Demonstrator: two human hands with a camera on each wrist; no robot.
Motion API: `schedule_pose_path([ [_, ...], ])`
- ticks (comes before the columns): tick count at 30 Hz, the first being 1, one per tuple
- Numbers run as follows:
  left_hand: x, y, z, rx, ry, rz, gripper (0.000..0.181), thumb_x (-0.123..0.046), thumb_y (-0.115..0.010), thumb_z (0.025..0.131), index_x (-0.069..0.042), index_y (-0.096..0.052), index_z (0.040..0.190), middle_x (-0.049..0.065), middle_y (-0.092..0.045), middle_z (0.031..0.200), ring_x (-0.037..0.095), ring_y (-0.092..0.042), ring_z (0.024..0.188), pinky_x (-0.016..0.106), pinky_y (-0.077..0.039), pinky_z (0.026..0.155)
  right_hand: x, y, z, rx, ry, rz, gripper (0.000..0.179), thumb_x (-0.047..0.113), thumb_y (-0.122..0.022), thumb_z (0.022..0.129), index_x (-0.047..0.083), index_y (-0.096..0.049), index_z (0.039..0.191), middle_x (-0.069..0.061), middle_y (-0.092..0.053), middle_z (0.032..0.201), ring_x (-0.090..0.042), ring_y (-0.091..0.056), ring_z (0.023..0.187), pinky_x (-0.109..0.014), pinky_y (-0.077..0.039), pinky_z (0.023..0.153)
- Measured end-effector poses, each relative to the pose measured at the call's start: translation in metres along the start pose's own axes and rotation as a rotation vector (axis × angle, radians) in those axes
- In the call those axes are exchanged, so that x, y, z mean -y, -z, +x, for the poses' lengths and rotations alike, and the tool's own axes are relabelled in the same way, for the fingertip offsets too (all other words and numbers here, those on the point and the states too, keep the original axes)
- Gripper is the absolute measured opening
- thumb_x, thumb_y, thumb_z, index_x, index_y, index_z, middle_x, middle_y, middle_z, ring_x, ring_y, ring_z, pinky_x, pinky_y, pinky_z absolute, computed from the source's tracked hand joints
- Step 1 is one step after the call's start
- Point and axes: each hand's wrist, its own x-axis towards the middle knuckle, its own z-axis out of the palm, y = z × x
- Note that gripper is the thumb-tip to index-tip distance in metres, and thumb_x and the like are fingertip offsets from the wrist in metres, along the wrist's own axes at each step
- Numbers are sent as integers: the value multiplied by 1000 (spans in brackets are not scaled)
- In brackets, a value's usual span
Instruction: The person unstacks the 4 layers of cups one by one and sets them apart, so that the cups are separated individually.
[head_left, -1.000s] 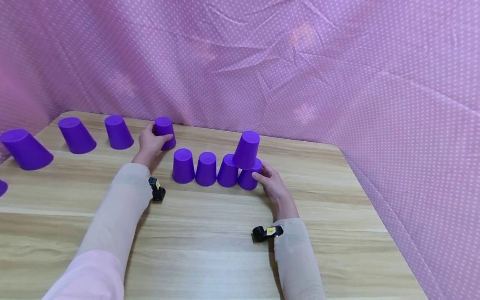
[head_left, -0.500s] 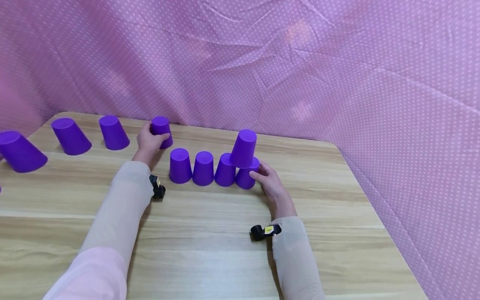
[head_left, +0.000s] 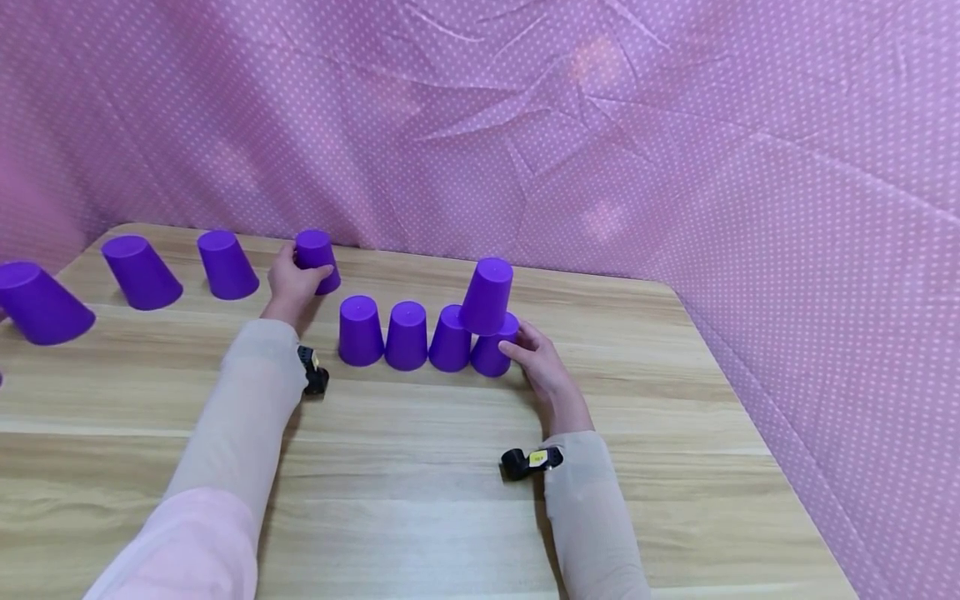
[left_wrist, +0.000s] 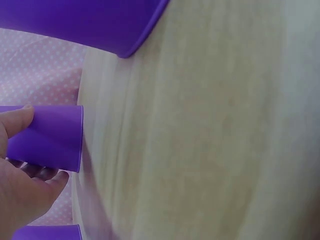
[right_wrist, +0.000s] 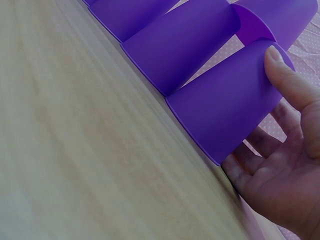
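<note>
My left hand (head_left: pixel 291 282) grips an upside-down purple cup (head_left: pixel 318 252) near the table's back edge, thumb on one side and fingers on the other. Whether its rim touches the table I cannot tell. Farther right, several upside-down purple cups stand in a row, including the left-end cup (head_left: pixel 361 332). My right hand (head_left: pixel 543 362) holds the right-end cup (right_wrist: pixel 230 100) of that row between thumb and fingers. Another purple cup (head_left: pixel 487 296) sits upside down on top, bridging the two rightmost cups. In the right wrist view its open underside shows above them.
More upside-down purple cups stand apart at the left, among them a far-left cup (head_left: pixel 45 304), a second cup (head_left: pixel 142 273) and a third cup (head_left: pixel 228 265). A pink dotted cloth (head_left: pixel 480 125) hangs behind and right of the wooden table (head_left: pixel 420 475).
My left hand has shifted slightly left with its cup in the last half second. My right hand and the row stay put. The head view turned slightly earlier.
</note>
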Motion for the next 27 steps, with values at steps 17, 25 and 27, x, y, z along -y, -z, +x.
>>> schedule_pose_path([
  [17,2,14,-8,28,-6,-48,72,-12,-62,78,0,-20,135,22,-26,134,31,-27,121,35,-22,100,2,1,-2,11,-9,-5,51,-1,-57,80,4,-40,127,-18,-45,121,-23,-41,110,-31,-29,96],
  [25,2,24,-15,21,-15,-51,75,-19,-64,77,-1,-19,135,21,-25,135,31,-26,121,36,-22,100,2,0,-3,16,-9,2,51,-1,-57,80,4,-40,128,-18,-44,121,-23,-40,111,-30,-29,96],
  [27,3,27,-16,25,-7,-65,77,-21,-65,77,-3,-18,136,19,-23,136,30,-24,122,35,-21,100,2,0,-3,18,-10,4,52,-1,-57,80,4,-40,128,-18,-44,121,-23,-40,111,-30,-29,96],
])
